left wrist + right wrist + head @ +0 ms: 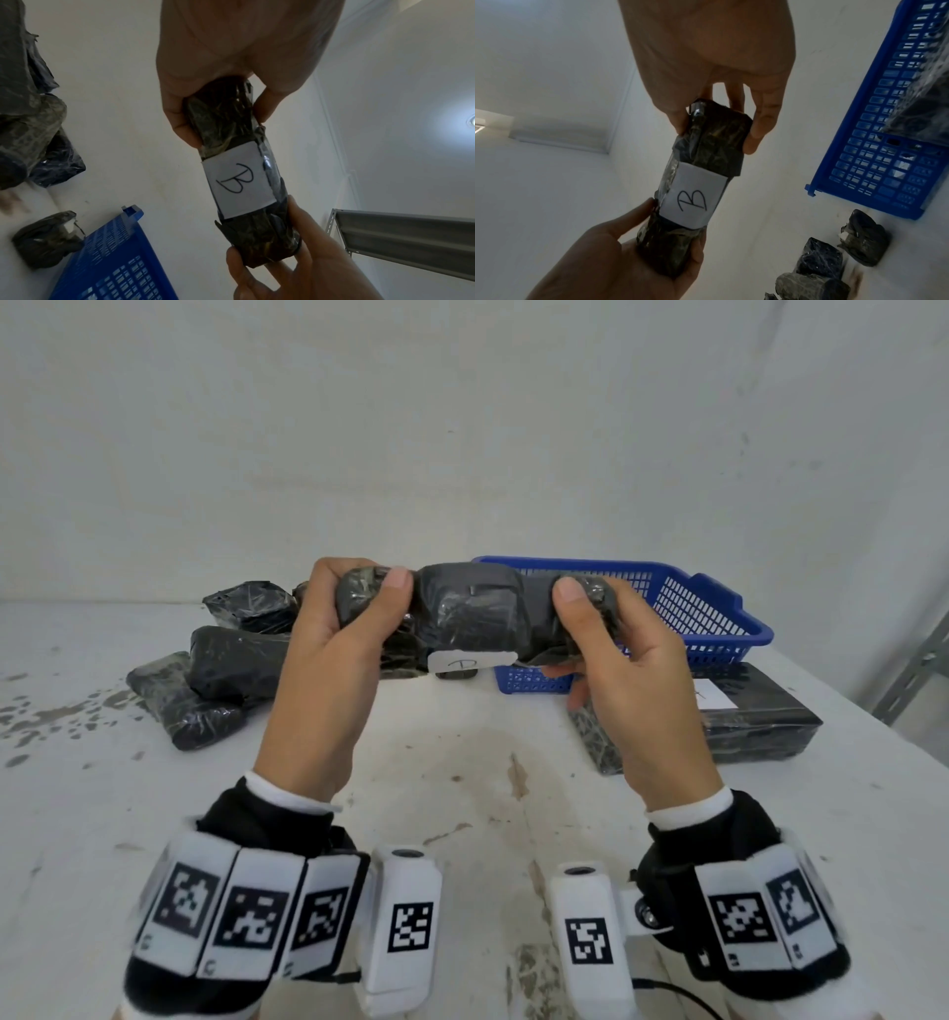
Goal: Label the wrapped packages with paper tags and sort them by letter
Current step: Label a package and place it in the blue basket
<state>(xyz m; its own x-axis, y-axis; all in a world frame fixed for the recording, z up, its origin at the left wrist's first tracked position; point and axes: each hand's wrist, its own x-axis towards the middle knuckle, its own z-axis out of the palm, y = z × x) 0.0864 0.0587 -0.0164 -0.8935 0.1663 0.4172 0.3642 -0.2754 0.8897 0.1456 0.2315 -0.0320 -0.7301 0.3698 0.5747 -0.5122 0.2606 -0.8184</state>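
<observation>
I hold a long black wrapped package (472, 608) level above the table, one hand at each end. My left hand (354, 593) grips its left end, thumb on top. My right hand (580, 629) grips the right end the same way. A white paper tag (462, 662) marked "B" wraps the package's middle and faces down and away from me. In the left wrist view the tag (239, 180) and its letter show plainly, and the right wrist view shows the tag (693, 200) as well.
Several black wrapped packages (226, 670) lie piled at the table's left. A blue plastic basket (693, 618) stands at the back right, with a wrapped package (923, 101) in it. A flat black package with a white tag (760, 716) lies in front of the basket. A grey metal shelf (411, 239) stands at the right.
</observation>
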